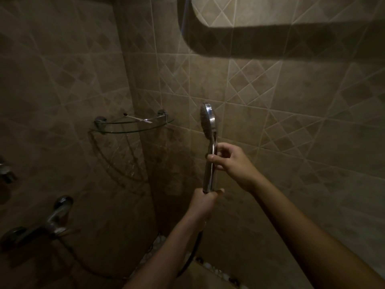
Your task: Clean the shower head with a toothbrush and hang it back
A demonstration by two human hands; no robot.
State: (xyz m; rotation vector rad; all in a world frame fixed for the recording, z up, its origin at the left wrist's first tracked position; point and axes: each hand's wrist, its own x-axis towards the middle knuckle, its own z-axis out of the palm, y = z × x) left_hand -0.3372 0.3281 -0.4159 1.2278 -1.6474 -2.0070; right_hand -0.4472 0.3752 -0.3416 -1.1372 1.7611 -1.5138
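Note:
A chrome shower head (207, 119) stands upright in front of me, its spray face turned to the left. My left hand (203, 204) is closed around the bottom of its handle, where the dark hose (192, 255) hangs down. My right hand (231, 161) grips the handle higher up, just below the head. A toothbrush (137, 118) lies on the glass corner shelf (131, 126), to the left of the shower head, apart from both hands.
A chrome mixer tap (52, 222) is fixed to the left wall low down. Another chrome fitting (5, 170) shows at the far left edge. Tiled walls meet in a corner behind the shelf. Pebbled floor shows below.

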